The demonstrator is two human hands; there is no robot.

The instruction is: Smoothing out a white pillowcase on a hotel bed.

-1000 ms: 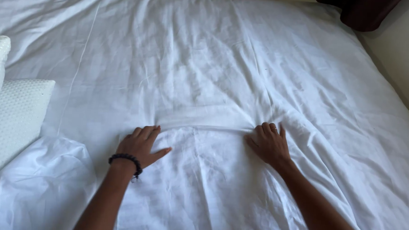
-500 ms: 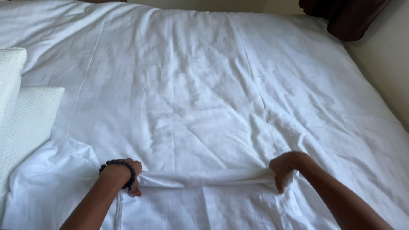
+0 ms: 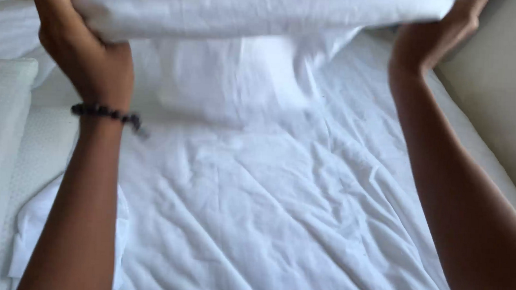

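A white sheet (image 3: pixel 256 180) covers the bed, creased all over. Both my hands are raised at the top of the view with a fold of that sheet stretched between them. My left hand (image 3: pixel 79 44), with a dark bead bracelet (image 3: pixel 105 114) on its wrist, is closed on the left end of the lifted fold (image 3: pixel 258 11). My right hand (image 3: pixel 443 28) grips the right end; its fingers are partly cut off by the frame's top edge. The lifted cloth hangs down and hides the far part of the bed.
Two white textured pillows (image 3: pixel 3 128) lie along the left edge of the bed. A beige wall (image 3: pixel 497 109) runs close along the bed's right side.
My hands went from flat on the sheet, to pinching a fold of it, to lifting that fold high in front of me. The view has moved closer to the bed.
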